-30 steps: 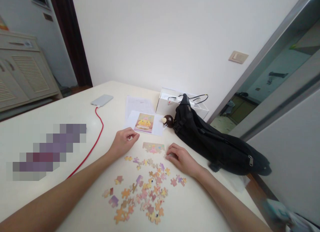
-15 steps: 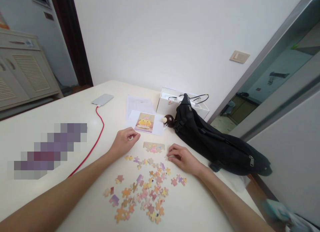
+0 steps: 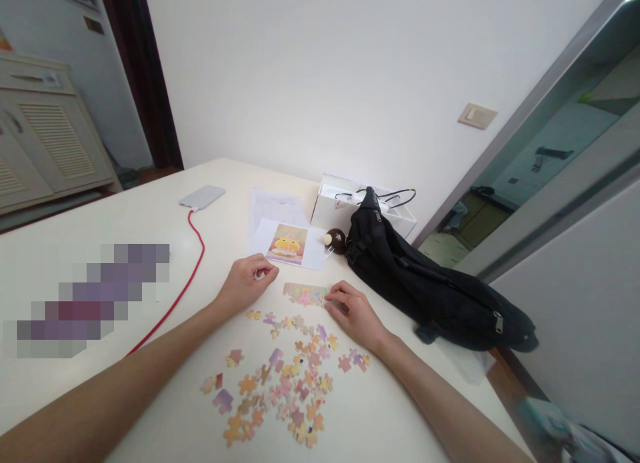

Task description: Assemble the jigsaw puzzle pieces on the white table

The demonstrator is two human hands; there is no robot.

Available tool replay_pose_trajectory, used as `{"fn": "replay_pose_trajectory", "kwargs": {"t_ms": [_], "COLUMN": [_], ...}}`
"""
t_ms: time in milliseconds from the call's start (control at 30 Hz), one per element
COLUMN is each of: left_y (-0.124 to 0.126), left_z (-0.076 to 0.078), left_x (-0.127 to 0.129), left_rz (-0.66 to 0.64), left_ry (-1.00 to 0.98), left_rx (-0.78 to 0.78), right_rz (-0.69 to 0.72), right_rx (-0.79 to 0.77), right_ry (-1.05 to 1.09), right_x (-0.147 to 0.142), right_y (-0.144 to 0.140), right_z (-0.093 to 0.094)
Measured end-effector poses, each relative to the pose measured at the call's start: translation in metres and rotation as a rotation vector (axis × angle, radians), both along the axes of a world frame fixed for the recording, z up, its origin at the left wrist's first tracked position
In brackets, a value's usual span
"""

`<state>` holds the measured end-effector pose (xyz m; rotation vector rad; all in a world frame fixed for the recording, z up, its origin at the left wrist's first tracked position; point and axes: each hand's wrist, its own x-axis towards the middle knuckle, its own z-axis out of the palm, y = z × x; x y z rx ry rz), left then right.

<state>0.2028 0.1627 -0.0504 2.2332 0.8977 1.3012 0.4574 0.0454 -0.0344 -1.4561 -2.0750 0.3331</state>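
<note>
My left hand (image 3: pixel 246 283) rests on the white table (image 3: pixel 150 223), curled, with a small pale puzzle piece pinched between thumb and fingers. My right hand (image 3: pixel 354 311) has its fingertips at the right end of a short joined strip of puzzle pieces (image 3: pixel 303 293) and pinches a piece there. Several loose pastel puzzle pieces (image 3: pixel 285 383) lie scattered between my forearms. A picture card with a yellow figure (image 3: pixel 287 244) lies on white paper just beyond my left hand.
A black bag (image 3: pixel 425 283) sprawls along the table's right side, with a small brown charm (image 3: pixel 336 240) at its near end. Behind it stands a white box (image 3: pixel 333 206) with a cable. A grey phone (image 3: pixel 203 197) with a red cable (image 3: pixel 193 273) lies at the left.
My right hand has slid up and left from the loose pieces to the right end of the joined strip. My left hand has stayed in place.
</note>
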Motion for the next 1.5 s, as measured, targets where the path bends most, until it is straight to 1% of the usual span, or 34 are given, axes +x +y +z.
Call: {"fn": "replay_pose_trajectory", "kwargs": {"t_ms": [267,400,633,700,800,967,1000,1067,1167,1267,1367,1433,1500], "left_y": [-0.001,-0.001,-0.001,-0.001,-0.002,-0.002,-0.003,-0.002,-0.002,-0.004,-0.015,-0.025,-0.036], "left_z": [0.002,0.001,-0.001,-0.001,-0.001,0.0,0.0,0.001,0.006,0.017,0.029,0.034,0.034], "left_x": [0.0,0.0,0.0,0.0,0.0,0.0,0.0,0.0,-0.002,-0.006,-0.006,-0.003,0.002], "left_rz": [0.005,0.013,-0.008,-0.006,-0.008,-0.014,-0.014,-0.02,-0.077,-0.204,-0.321,-0.368,-0.38], "left_ry": [-0.003,0.004,0.027,0.03,0.034,0.044,0.046,0.05,0.086,0.166,0.24,0.295,0.373], "left_rx": [-0.007,0.003,0.027,0.026,0.02,0.02,0.018,0.009,-0.035,-0.112,-0.179,-0.174,-0.126], "right_rz": [0.011,0.046,0.076,0.088,0.089,0.012,0.008,0.033,0.072,0.071,0.075,0.072,0.056], "right_rx": [0.028,0.056,0.089,0.087,0.082,0.123,0.121,0.092,0.056,0.071,0.079,0.072,0.066], "right_ry": [-0.016,-0.03,-0.259,-0.289,-0.218,0.074,0.086,0.038,-0.051,-0.008,0.009,-0.018,-0.027], "right_x": [-0.001,-0.001,-0.002,-0.002,-0.002,0.001,0.001,0.002,0.002,0.002,0.002,0.002,0.001], "right_y": [-0.002,-0.004,-0.005,-0.005,-0.006,-0.005,-0.005,-0.004,-0.004,-0.004,-0.004,-0.004,-0.004], "right_z": [0.003,0.001,0.003,0.003,0.001,-0.003,-0.003,-0.004,-0.004,-0.004,-0.004,-0.003,-0.003]}}
